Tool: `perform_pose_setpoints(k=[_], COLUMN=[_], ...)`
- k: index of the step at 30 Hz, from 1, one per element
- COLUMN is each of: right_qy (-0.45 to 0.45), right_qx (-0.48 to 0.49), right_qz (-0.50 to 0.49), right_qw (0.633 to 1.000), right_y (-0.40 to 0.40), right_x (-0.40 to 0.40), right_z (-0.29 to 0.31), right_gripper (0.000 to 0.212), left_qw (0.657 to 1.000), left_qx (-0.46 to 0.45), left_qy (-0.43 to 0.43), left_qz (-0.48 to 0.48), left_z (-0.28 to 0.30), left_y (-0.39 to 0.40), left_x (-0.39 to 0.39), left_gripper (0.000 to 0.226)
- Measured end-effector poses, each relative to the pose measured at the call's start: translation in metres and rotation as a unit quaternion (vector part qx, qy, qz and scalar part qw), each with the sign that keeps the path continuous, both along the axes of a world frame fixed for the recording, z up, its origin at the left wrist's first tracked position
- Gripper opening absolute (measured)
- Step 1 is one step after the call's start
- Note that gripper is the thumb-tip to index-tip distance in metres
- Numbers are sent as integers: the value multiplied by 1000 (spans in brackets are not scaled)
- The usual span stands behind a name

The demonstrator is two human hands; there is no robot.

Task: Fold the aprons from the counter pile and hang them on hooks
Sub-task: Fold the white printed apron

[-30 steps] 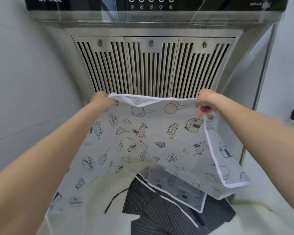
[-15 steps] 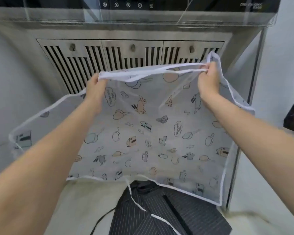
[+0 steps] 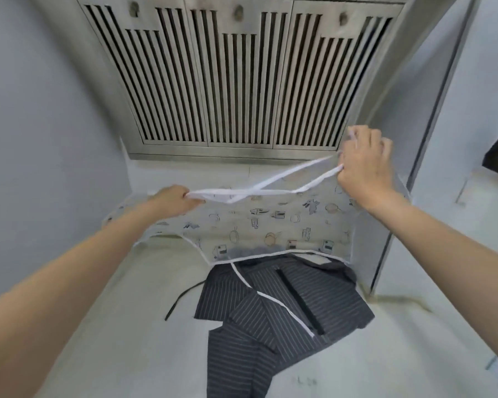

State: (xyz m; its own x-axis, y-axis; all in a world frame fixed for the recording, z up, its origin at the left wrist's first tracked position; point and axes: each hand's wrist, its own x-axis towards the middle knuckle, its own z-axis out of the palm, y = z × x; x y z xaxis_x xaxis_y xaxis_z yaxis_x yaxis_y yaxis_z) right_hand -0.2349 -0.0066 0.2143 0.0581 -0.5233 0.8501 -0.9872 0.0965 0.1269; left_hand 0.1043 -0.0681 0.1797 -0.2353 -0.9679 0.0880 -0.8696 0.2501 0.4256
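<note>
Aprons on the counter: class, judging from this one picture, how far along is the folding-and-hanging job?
Done: nothing visibly; no folded or hung apron shows. In hand: the left hand and right hand grip the printed apron by its white top edge, spread out above the counter. Left: fold it, then the striped apron lying crumpled; no hooks are in view.

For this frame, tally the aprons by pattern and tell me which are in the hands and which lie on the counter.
Cartoon-print apron with white trim: 1, held up by the left hand and right hand
Dark pinstriped aprons on the counter: a heap, at least 1; the exact number cannot be told
Total: at least 2
</note>
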Motion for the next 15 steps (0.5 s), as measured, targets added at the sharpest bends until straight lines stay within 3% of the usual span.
perform_pose_setpoints(k=[3, 7, 10, 12, 15], right_qy=[81, -11, -109, -194, -238], right_qx=[213, 465, 620, 701, 753], right_qz=[-61, -87, -82, -62, -60], right_qw=[972, 881, 772, 684, 610], right_y=[15, 33, 38, 38, 28], right_x=[-4, -2, -9, -15, -17], right_z=[-57, -124, -157, -173, -187], right_gripper=[26, 21, 20, 26, 26], left_qw=[995, 972, 935, 899, 876], left_qx=[60, 176, 317, 408, 455], left_qy=[-74, -154, -160, -158, -152], left_qz=[-13, -23, 6, 30, 47], left_z=[-55, -124, -160, -174, -178], left_y=[16, 36, 38, 36, 30], left_x=[0, -12, -7, -3, 0], left_gripper=[31, 40, 41, 57, 68])
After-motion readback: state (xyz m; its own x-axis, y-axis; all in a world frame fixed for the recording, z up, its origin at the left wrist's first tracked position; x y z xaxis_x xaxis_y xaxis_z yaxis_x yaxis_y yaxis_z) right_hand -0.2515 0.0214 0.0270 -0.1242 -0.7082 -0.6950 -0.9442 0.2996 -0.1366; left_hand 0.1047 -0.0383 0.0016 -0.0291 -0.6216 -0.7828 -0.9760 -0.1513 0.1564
